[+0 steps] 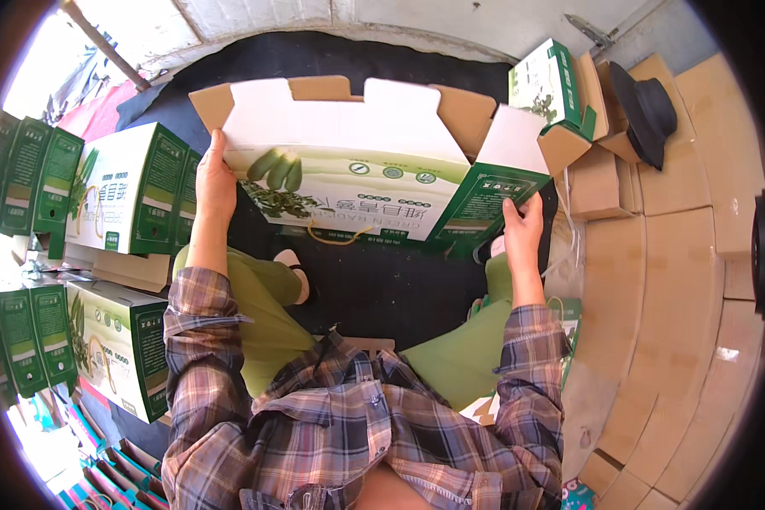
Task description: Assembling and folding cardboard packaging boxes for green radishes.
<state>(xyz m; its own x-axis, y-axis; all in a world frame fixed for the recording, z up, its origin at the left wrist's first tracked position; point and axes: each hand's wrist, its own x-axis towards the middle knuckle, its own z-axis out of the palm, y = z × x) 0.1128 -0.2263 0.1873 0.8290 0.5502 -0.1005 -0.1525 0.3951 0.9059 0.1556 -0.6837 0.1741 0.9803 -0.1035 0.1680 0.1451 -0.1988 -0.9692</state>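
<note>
Green-white carton [374, 191], flaps open, print upside down, gripped at ends.

Plaid shirt [314, 442]: brown, grey and dusky-pink checks, buttoned front
Sleeves [200, 340]: long, matching plaid, loose cuffs
Trousers [450, 361]: plain olive green
Left hand [216, 185], right hand [524, 234]: bare

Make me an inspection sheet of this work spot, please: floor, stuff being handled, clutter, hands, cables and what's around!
Surface: black sheet-like floor covering under the feet.
Job's things: white-and-green printed cardboard box, held up, flaps open.
Clutter: black brimmed hat at upper right.
Hands: left hand grips the box's left edge; right hand holds its green right side.
Cables: nothing seen.
Surroundings: stacked white-and-green cardboard cartons at left; plain brown cardboard cartons at right.
</note>
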